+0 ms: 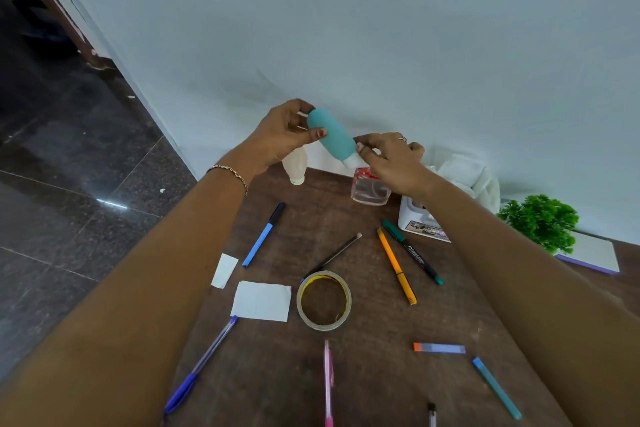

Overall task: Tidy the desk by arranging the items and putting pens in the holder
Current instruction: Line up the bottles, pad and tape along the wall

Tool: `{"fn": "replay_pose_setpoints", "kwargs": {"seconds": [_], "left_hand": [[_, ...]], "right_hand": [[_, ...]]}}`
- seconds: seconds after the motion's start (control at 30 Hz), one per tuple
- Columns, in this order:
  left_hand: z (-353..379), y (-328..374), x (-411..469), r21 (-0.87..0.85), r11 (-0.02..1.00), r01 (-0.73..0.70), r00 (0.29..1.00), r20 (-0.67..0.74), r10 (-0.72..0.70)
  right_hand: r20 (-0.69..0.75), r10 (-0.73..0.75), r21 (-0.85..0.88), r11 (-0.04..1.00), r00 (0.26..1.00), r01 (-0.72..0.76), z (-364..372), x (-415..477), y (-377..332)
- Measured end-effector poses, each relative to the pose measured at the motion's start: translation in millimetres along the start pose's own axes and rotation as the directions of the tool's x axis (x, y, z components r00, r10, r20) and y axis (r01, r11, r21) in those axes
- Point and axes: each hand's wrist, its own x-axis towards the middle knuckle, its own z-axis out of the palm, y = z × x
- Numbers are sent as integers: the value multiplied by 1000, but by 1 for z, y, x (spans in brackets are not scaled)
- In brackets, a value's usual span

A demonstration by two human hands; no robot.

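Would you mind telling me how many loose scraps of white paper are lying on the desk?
2. A small scrap lies near the desk's left edge beside the blue marker; a larger scrap lies left of the tape roll. The arms may hide others.

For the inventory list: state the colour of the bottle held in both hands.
Teal body with a white cap end, seen in the head view: bottle.

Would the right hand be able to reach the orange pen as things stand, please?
Probably not straight away: the right hand is gripping the cap end of the teal bottle along with the left hand. The orange pen itself lies uncovered on the desk, beside that arm.
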Motion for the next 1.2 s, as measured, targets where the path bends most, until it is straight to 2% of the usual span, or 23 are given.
{"fn": "replay_pose_setpoints", "kwargs": {"seconds": [0.1,0.2,0.33,0.47,0.6,1.2], "left_hand": [[4,0,3,111,994,-11,999,-35,15],[10,-6,9,316,948,-25,999,-22,34],[24,-18,13,611,788,-75,996,5,91],[37,-26,17,765,632,-128,990,55,134],[43,-36,22,818,557,-145,987,80,140],[39,-37,13,857,505,-102,984,12,178]], "right_hand": [[-99,47,-11,999,994,-48,-4,-7,9],[-157,49,-60,996,986,-59,-7,-16,16],[-77,12,-158,987,997,-24,-4,-24,23],[-51,10,-195,981,999,-20,5,-25,27],[-55,16,-221,975,998,-28,14,-22,31],[-81,-12,-260,966,997,-9,17,-26,31]]}}
